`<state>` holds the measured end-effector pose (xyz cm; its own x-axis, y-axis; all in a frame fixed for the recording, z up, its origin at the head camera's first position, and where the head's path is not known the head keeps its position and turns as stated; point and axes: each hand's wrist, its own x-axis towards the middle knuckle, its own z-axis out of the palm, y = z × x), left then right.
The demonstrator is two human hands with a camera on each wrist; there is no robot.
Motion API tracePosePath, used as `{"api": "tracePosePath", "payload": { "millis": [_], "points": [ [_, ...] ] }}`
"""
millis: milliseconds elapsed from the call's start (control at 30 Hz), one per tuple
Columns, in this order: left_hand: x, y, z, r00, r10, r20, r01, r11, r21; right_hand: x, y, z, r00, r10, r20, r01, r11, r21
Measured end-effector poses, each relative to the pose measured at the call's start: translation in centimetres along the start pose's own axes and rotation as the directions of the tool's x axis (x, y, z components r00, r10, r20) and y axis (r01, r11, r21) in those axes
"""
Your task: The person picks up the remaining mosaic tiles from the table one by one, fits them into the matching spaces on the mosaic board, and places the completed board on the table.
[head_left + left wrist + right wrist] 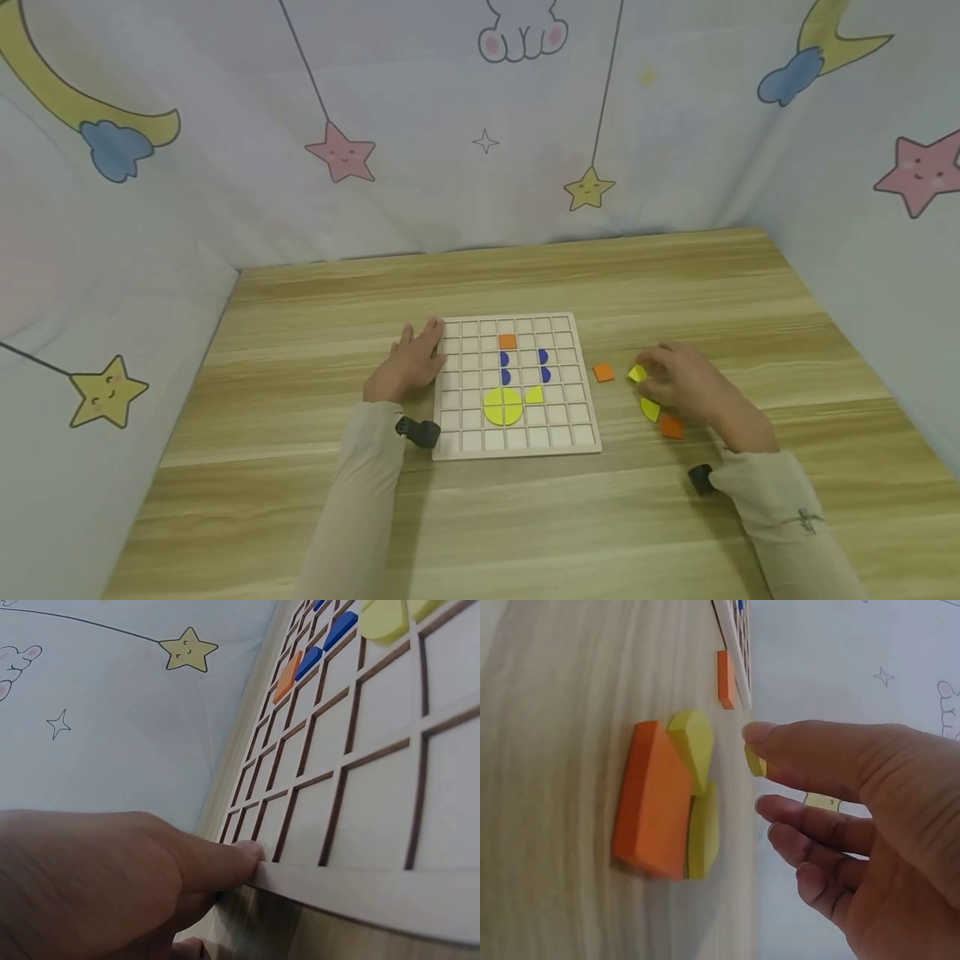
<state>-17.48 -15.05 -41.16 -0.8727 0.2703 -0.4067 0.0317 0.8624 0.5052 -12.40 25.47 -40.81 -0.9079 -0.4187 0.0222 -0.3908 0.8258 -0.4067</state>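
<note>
Between the thumb and a finger of my right hand (678, 379) is a small yellow piece (755, 760), pinched just above the table to the right of the board. Under that hand lie a yellow quarter-circle piece (650, 409) and an orange square (672, 427); the right wrist view shows two yellow pieces against the square. My left hand (408, 367) rests at the left edge of the wooden grid board (517, 455), a fingertip touching its rim. On the board are an orange square (507, 341), small blue rounded pieces (545, 375), a yellow circle (492, 398) of quarter pieces and a separate yellow quarter (535, 395).
Another orange square (603, 372) lies on the table just off the board's right edge. The wood-grain table (315, 308) reaches back to a curtain (420, 200) printed with stars and moons, which also hangs at both sides.
</note>
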Motion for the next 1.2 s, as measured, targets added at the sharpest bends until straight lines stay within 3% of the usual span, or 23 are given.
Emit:
{"api": "tracePosePath", "payload": {
  "millis": [633,900,1200],
  "points": [
    [-0.2,0.1,-0.1,1.000,-0.003,0.006,0.003,1.000,0.020,1.3,-1.9,0.0,0.998,-0.052,-0.042,0.049,0.997,-0.062],
    [-0.2,0.1,-0.1,1.000,-0.004,0.001,0.004,1.000,0.007,2.1,-3.0,0.2,0.999,-0.048,-0.025,0.046,0.996,-0.079],
    [-0.1,0.0,0.0,1.000,-0.005,0.000,0.005,1.000,0.007,3.0,-4.1,0.9,0.991,-0.124,-0.039,0.121,0.990,-0.077]
  ]
}}
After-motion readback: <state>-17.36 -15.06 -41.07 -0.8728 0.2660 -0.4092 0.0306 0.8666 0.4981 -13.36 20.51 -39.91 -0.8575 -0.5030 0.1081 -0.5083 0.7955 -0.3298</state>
